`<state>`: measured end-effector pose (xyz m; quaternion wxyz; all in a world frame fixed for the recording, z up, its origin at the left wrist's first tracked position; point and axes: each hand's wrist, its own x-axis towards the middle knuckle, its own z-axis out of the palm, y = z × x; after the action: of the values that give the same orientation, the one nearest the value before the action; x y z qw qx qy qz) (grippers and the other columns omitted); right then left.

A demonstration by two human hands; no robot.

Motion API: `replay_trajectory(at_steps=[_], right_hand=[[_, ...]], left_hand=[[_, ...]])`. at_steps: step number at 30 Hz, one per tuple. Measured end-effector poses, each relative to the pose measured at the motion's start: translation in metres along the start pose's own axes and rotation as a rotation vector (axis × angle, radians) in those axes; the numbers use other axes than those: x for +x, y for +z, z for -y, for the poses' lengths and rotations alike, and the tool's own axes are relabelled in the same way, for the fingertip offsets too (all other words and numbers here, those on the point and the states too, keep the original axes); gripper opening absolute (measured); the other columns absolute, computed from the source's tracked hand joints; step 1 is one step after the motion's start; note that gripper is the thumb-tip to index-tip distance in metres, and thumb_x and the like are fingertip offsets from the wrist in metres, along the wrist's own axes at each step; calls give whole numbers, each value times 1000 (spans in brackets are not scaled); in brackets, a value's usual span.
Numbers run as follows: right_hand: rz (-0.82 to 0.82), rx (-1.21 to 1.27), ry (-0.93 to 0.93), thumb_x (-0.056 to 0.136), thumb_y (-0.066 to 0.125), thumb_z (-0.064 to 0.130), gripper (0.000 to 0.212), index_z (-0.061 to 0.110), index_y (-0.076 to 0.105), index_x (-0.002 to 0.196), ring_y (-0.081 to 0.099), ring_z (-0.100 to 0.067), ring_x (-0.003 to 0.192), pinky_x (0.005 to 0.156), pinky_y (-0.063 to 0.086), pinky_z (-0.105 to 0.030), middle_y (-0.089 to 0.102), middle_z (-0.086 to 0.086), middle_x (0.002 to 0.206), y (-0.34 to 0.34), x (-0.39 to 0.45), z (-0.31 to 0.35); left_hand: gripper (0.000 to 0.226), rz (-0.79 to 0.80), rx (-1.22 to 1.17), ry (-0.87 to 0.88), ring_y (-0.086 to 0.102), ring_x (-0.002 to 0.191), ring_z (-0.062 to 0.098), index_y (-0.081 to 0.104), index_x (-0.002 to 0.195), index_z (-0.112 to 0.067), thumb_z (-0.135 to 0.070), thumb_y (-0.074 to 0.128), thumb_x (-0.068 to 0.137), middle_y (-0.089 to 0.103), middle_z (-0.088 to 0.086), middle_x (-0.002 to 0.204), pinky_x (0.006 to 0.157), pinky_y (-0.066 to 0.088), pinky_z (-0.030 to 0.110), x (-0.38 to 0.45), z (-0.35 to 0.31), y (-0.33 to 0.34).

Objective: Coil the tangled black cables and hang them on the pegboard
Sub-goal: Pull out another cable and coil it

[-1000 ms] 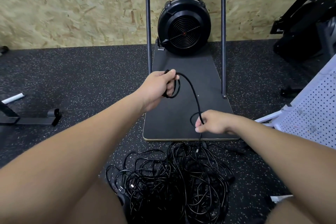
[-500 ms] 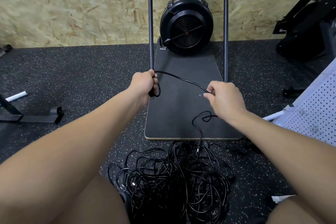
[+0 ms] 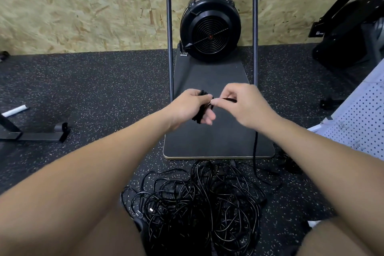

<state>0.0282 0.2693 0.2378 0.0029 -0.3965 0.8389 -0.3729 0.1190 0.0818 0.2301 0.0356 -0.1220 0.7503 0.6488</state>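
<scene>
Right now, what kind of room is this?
Probably a home gym or workout room. The floor is speckled black rubber, a fan-wheel exercise machine stands against a chipboard wall, and a white pegboard leans at the right.

Black fan (image 3: 210,31) against chipboard wall (image 3: 83,6)

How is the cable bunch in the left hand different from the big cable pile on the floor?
The cable bunch is small and gathered tight in the left hand, up in the air. The cable pile is big, loose and tangled, lying spread on the floor. Both are thin and black.
</scene>
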Motion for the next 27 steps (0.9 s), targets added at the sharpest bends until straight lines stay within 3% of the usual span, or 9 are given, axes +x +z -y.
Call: replay_trajectory(at_steps=[3, 5, 8, 10, 13, 16, 21, 25, 27], right_hand=[[21, 243, 161, 80, 97, 43, 36, 22, 71, 93, 56, -8, 59, 62, 47, -27, 66, 7, 68, -12, 5, -9], [107, 425, 185, 81, 98, 24, 33, 17, 76, 104, 68, -10, 75, 78, 58, -32, 75, 0, 87, -16, 6, -17], [146, 458, 238, 82, 94, 2, 36, 15, 77, 111, 78, -17, 94, 100, 63, -41, 80, -7, 104, -15, 4, -35], [199, 364, 347, 79, 97, 7, 39, 18, 76, 110, 80, -17, 98, 104, 61, -45, 83, -2, 102, -10, -2, -50], [446, 250, 495, 73, 103, 19, 52, 18, 72, 115, 79, -17, 106, 105, 57, -42, 84, 4, 105, 6, -16, -70], [601, 184, 559, 82, 97, 16, 48, 16, 65, 119, 77, -20, 112, 109, 53, -40, 84, 4, 105, 25, -27, -80], [370, 382, 745, 97, 72, -11, 27, 6, 58, 113, 83, -38, 89, 92, 67, -49, 78, -18, 103, 40, -25, -79], [15, 538, 786, 90, 88, 0, 29, 4, 62, 102, 83, -34, 74, 69, 69, -44, 77, -30, 97, 31, -14, -73], [-109, 424, 694, 86, 95, 11, 28, 6, 68, 90, 82, -27, 65, 65, 68, -42, 80, -23, 87, 22, -11, -69]], left_hand=[[39, 48, 23, 12, 52, 57, 25, 68, 97, -9, -42, 55, 112, 61, 11, 67, 62, 42, 33, -2, -1, 4], [34, 63, -53, 20, 43, 60, 22, 68, 99, -8, -41, 62, 110, 50, 5, 67, 63, 36, 35, -2, -1, 6], [34, 73, -118, 47, 36, 62, 19, 57, 81, -18, -31, 64, 111, 42, 2, 70, 63, 33, 33, -2, 0, 3], [37, 35, -148, 62, 35, 62, 17, 52, 78, -22, -31, 63, 112, 42, 1, 70, 62, 33, 31, -1, -1, 3], [32, -69, -242, 72, 43, 62, 16, 56, 82, -21, -32, 65, 110, 51, 2, 73, 63, 38, 29, 0, -5, 3], [34, -140, -285, 88, 40, 59, 19, 54, 81, -20, -34, 63, 112, 48, 2, 69, 61, 39, 30, 3, -6, 0], [29, -300, -315, 72, 32, 55, 16, 64, 97, -11, -35, 61, 113, 38, -2, 63, 56, 35, 28, 7, -2, -12], [31, -434, -365, -23, 32, 52, 13, 60, 89, -15, -35, 61, 113, 43, -6, 61, 53, 33, 24, 11, 4, -24], [30, -515, -368, -58, 31, 53, 13, 57, 86, -17, -32, 60, 112, 44, -6, 61, 54, 29, 27, 15, 9, -31]])
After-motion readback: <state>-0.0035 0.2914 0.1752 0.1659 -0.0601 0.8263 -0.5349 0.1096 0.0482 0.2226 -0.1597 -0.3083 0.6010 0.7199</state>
